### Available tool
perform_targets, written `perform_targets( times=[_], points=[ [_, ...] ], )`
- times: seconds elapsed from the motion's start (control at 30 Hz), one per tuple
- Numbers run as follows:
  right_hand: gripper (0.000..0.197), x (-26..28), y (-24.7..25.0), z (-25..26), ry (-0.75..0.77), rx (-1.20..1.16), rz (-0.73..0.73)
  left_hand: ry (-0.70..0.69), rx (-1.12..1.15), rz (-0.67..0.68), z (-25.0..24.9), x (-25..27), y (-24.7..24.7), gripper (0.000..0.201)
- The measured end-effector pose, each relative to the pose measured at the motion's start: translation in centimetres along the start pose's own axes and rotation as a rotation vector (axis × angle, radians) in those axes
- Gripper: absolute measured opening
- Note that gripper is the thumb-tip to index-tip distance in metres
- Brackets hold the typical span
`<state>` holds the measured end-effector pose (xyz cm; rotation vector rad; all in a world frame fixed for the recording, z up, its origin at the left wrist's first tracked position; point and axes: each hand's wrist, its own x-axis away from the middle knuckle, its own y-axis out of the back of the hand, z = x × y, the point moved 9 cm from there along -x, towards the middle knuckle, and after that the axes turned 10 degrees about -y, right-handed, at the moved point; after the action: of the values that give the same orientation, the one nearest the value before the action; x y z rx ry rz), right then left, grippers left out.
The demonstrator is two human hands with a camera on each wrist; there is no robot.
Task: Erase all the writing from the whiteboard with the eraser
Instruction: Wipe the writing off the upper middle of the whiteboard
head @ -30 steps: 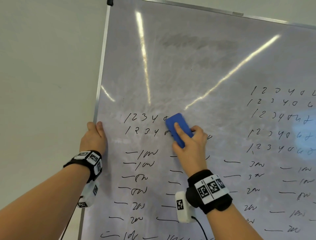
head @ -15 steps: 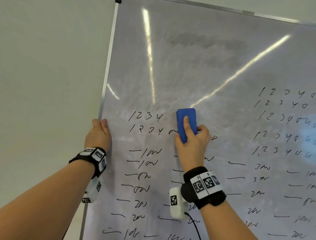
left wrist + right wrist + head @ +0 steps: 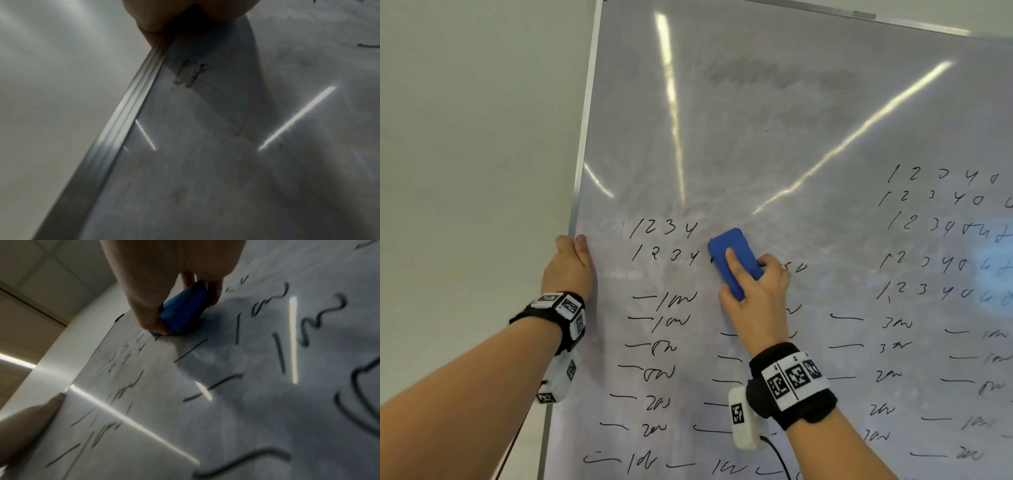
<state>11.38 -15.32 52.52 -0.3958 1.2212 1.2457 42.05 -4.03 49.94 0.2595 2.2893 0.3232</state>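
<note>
Two hands are on the whiteboard (image 3: 774,144). My right hand (image 3: 758,298) has its grip clamped on the blue eraser (image 3: 734,260), index finger laid along its back, thumb and other fingers on its sides, pressing it flat on the board just right of the two "1234" rows (image 3: 664,241). My left hand (image 3: 568,267) has its grip curled round the board's metal left edge (image 3: 582,164), thumb on the front face. Smeared grey residue (image 3: 774,78) marks the upper board; more number rows (image 3: 945,233) sit at the right, and dash-and-squiggle lines (image 3: 664,342) fill the area below.
</note>
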Motion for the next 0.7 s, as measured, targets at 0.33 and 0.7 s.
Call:
perform_targets(
  times=[0.33, 0.7],
  points=[
    [0.057, 0.3, -0.5, 0.7, 0.040, 0.045, 0.010, 0.007, 0.003, -0.004, -0.4, 0.1, 0.2, 0.040],
    [0.053, -0.9, -2.8, 4.3, 0.070, 0.028, 0.033, 0.008, 0.013, 0.013, -0.4, 0.1, 0.2, 0.038]
  ],
)
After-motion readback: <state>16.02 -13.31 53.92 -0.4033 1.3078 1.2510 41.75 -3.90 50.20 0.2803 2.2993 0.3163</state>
